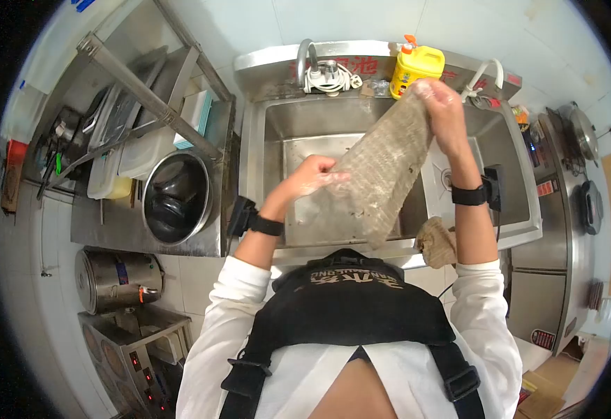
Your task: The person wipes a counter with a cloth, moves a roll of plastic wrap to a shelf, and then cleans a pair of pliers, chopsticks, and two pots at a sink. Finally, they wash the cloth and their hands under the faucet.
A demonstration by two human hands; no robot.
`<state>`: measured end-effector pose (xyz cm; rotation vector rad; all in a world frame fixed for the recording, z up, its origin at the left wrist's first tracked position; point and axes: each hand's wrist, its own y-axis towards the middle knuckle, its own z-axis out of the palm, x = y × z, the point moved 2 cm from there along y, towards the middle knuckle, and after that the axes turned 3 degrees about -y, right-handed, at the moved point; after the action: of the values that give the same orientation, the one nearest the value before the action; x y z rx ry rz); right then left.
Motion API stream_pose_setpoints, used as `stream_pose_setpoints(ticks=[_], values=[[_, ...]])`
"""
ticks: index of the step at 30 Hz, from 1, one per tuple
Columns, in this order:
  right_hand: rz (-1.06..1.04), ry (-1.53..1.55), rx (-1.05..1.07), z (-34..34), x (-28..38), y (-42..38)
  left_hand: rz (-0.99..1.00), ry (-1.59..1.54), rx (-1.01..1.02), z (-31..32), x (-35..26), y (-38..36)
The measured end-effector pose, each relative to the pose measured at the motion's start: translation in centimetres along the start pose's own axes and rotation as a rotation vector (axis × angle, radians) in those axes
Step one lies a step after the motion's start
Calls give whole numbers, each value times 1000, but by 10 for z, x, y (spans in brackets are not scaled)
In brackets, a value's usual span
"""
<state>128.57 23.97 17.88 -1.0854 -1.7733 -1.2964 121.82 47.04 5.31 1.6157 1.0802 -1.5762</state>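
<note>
A wet, dirty grey-beige cloth [386, 164] hangs spread out over the left basin of the steel sink [253, 153]. My right hand [442, 112] grips its upper corner near the yellow jug. On the left edge of the cloth, my left hand [312, 176] pinches it, fingers pressed together. Dark specks dot the cloth's surface. A second, crumpled brown cloth [437, 242] lies over the sink's front edge, beside my right forearm.
Behind the basins stand a yellow jug [417, 68], a grey faucet [305, 61] with a coiled white cord [332, 78], and a white faucet [483, 77]. A metal bowl [177, 198] with dark contents sits on the left counter, beside a shelf rack [145, 98].
</note>
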Motion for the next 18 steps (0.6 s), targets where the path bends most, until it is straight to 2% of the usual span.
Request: stream_pose_setpoints(ticks=[1, 3, 4, 6, 7, 9, 11, 12, 13, 15, 17, 18], values=[[2, -3, -5, -9, 2, 1, 0, 0, 6, -8, 0, -7], [147, 147, -91, -26, 4, 2, -21, 140, -56, -26, 2, -21], [122, 100, -93, -32, 1, 3, -23, 140, -58, -30, -7, -28], [161, 155, -76, -31, 1, -2, 43, -164, -141, -39, -31, -40], [201, 206, -61, -30, 1, -3, 45, -164, -149, -43, -41, -44], [238, 201, -43, -35, -5, 9, 58, -448, -274, -53, -62, -47], [244, 510, -71, -38, 9, 21, 222, -731, -351, -53, -101, -44], [200, 675, -3, -36, 9, 23, 244, -688, -279, -58, -101, -40], [203, 680, -4, -36, -6, 14, 240, -685, -281, -58, -91, -40], [551, 519, 143, -26, -71, -14, -80, -76, -145, -59, -52, -30], [567, 179, 465, -18, -112, -41, -120, -111, -178, -59, -27, -32], [578, 180, 469, -16, -121, -46, -79, -176, -227, -56, -23, -37]])
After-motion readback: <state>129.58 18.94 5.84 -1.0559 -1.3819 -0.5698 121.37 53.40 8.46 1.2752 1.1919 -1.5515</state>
